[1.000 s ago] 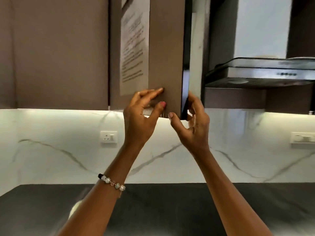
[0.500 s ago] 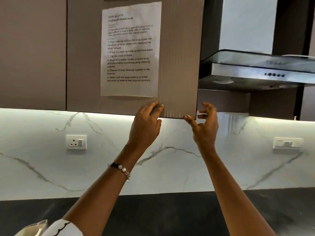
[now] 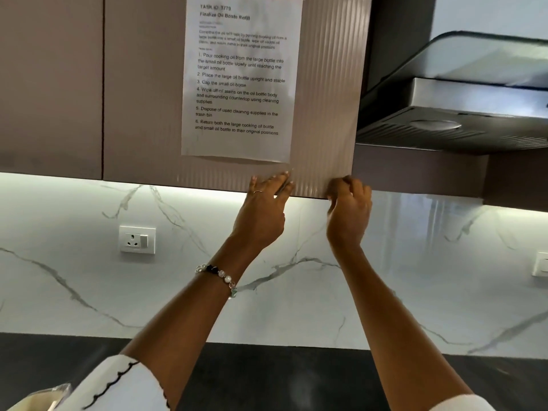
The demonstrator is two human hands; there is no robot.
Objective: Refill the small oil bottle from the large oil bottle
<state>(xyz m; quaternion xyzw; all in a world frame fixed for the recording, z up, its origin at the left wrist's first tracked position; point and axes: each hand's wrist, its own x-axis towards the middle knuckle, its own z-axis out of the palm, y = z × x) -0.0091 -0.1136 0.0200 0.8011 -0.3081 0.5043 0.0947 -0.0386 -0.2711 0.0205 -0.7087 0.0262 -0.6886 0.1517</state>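
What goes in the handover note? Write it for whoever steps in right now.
Left hand: fingers flat against the lower edge of the cabinet door.
Right hand: fingers curled at the door's lower right corner; whether it grips the edge is unclear.
The door looks shut, with the task sheet taped on it.
Neither oil bottle is in view, so no step can be confirmed as done.
Left: find both bottles, then work through the sheet's steps.

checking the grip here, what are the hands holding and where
Nothing is lifted. The left hand presses flat fingers on the ribbed brown cabinet door near its bottom edge; the right hand curls at its lower right corner.
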